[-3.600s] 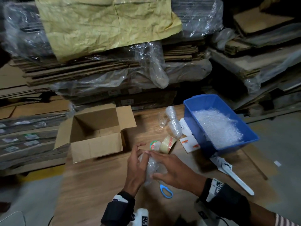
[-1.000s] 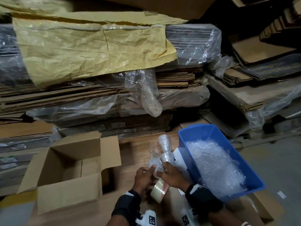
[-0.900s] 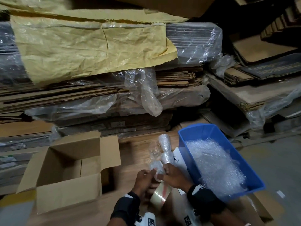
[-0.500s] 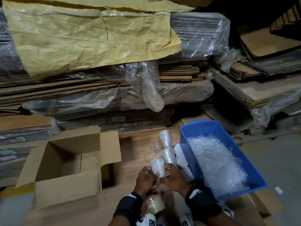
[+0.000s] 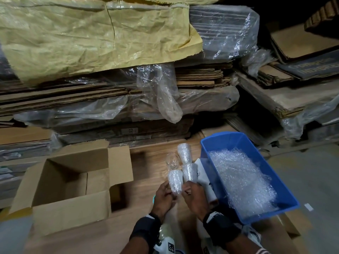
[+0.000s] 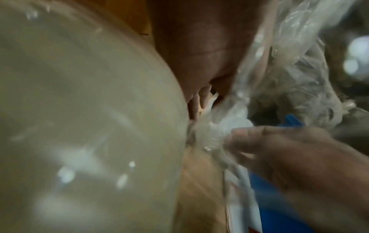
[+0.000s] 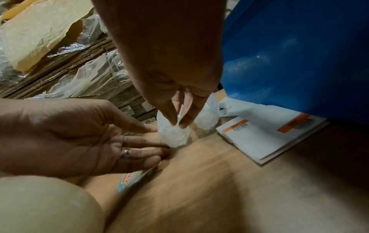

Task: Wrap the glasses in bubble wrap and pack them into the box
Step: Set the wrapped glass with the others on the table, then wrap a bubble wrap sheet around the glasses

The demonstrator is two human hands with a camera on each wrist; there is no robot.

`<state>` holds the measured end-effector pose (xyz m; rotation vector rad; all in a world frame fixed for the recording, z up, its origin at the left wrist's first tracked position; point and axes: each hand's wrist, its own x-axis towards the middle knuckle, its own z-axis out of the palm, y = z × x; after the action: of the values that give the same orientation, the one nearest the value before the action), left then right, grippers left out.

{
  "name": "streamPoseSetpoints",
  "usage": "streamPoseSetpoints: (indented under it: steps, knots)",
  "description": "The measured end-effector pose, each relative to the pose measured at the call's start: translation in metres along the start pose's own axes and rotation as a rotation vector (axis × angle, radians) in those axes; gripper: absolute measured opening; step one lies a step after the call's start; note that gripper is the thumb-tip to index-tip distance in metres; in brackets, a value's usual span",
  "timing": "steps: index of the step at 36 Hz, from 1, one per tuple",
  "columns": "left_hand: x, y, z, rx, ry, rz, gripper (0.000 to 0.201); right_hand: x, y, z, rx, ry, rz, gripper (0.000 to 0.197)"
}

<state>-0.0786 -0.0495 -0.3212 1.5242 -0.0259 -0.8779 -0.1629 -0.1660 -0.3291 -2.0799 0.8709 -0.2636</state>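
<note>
Blurry tape roll [image 6: 79, 126] fills left; right hand [image 6: 299, 165] pinches bubble wrap [image 6: 215, 134].

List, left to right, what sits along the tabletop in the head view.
open cardboard box → bare glass → blue bin of bubble wrap. The wrapped glasses overlap in between, so they are left out.

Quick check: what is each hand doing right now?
Left hand: open, straight fingers touching the wrapped glass.
Right hand: fingertips pinching the same wrapped glass.
</note>
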Motion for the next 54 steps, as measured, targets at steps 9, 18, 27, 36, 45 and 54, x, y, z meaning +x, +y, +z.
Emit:
streamPoseSetpoints:
  steps: [9,18,27,36,45,54]
  knots:
    - [0.011,-0.001,-0.009,0.063,0.003,-0.028,0.042,0.008,-0.01,-0.011,-0.032,-0.006,-0.003,0.027]
    - [0.023,0.039,-0.019,0.159,0.108,0.14,0.051,0.046,-0.052,-0.039,0.088,0.022,-0.062,0.027]
    - [0.034,0.086,-0.011,0.284,-0.026,0.227,0.058,0.066,-0.087,-0.038,-0.004,-0.102,-0.149,0.064]
    - [0.035,0.093,-0.007,0.307,-0.079,0.261,0.048,0.067,-0.092,-0.038,0.027,-0.024,-0.12,0.038]
    - [0.009,0.106,-0.008,0.312,-0.028,0.277,0.039,0.054,-0.101,-0.046,0.023,-0.018,-0.183,0.025]
    - [-0.034,0.127,-0.016,0.331,0.089,0.371,0.034,0.029,-0.124,-0.07,0.051,0.009,-0.258,0.049]
